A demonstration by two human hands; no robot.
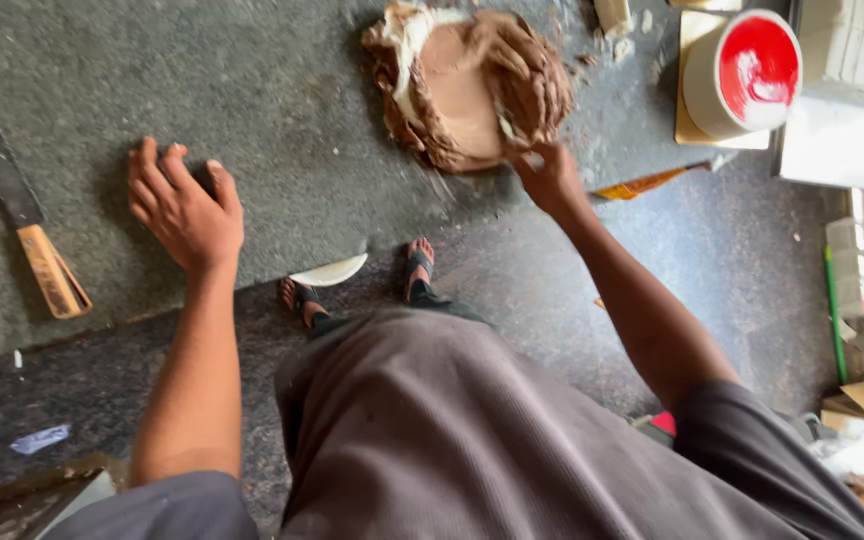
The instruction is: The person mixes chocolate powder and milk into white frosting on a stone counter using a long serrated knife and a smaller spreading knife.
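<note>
A brown mass of dough (452, 90) streaked with white lies on the grey stone counter (282, 90). My right hand (537, 100) is smeared brown and presses into the right side of the mass with fingers curled into it. My left hand (184, 205) rests flat on the counter near its front edge, fingers spread, holding nothing.
A long knife with a wooden handle (17, 205) lies at the counter's left. A red-topped round tub (742, 75) stands on a board at the right, white crates (862, 45) beyond it. My sandalled feet (357, 285) stand on the dark floor; boxes and bags sit at right.
</note>
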